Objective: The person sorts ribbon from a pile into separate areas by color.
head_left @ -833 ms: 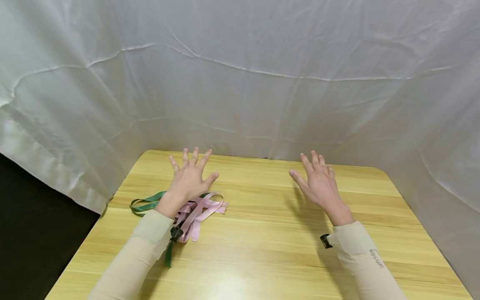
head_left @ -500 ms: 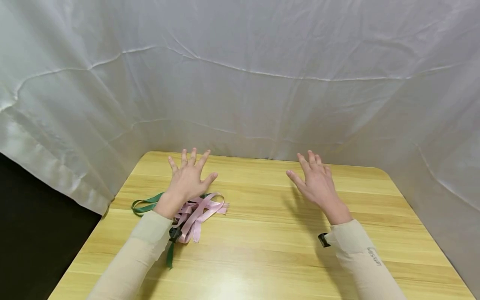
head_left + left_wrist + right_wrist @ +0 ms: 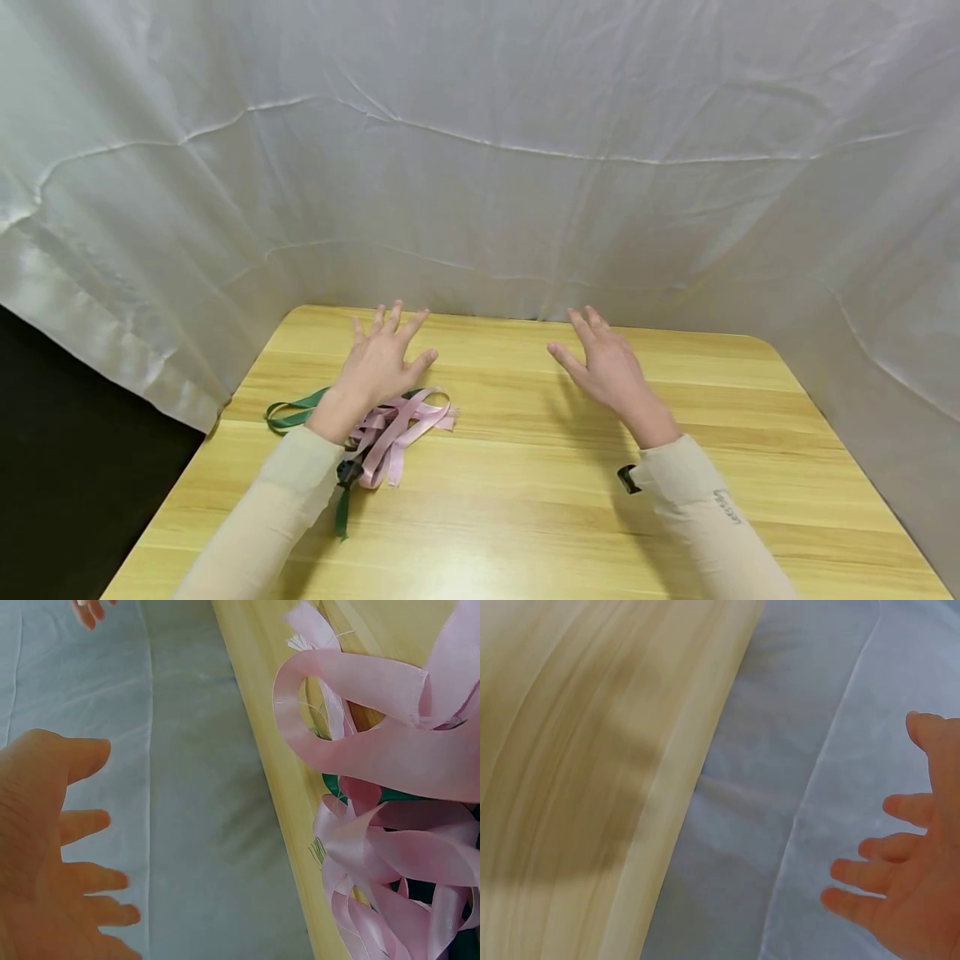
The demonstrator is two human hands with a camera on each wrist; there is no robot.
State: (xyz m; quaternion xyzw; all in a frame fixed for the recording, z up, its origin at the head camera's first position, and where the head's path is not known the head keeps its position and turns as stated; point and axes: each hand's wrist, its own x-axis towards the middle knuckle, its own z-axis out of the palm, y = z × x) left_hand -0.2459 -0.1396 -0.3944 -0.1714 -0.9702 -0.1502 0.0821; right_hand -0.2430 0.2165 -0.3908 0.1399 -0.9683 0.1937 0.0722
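A tangle of pink ribbon (image 3: 397, 435) lies on the left part of the wooden table, mixed with green ribbon (image 3: 296, 408). In the left wrist view the pink ribbon (image 3: 397, 761) shows loose loops and frayed ends. Above and just beyond the heap hovers my left hand (image 3: 377, 362), fingers spread, holding nothing; its wrist hides part of the ribbons. My right hand (image 3: 609, 367) is held over the right half of the table, fingers extended and nothing in it. In the right wrist view the right hand (image 3: 915, 862) appears with straight fingers.
The light wooden table (image 3: 510, 517) has rounded far corners. A whitish curtain (image 3: 480, 208) hangs behind it and along both sides. A dark area (image 3: 67, 467) lies beyond the table's left edge. Small black devices (image 3: 628, 479) sit at the wrists.
My right hand has moved left, toward the middle of the table. The left hand has shifted only slightly, its fingers turning a little to the right. The ribbons have stayed in place.
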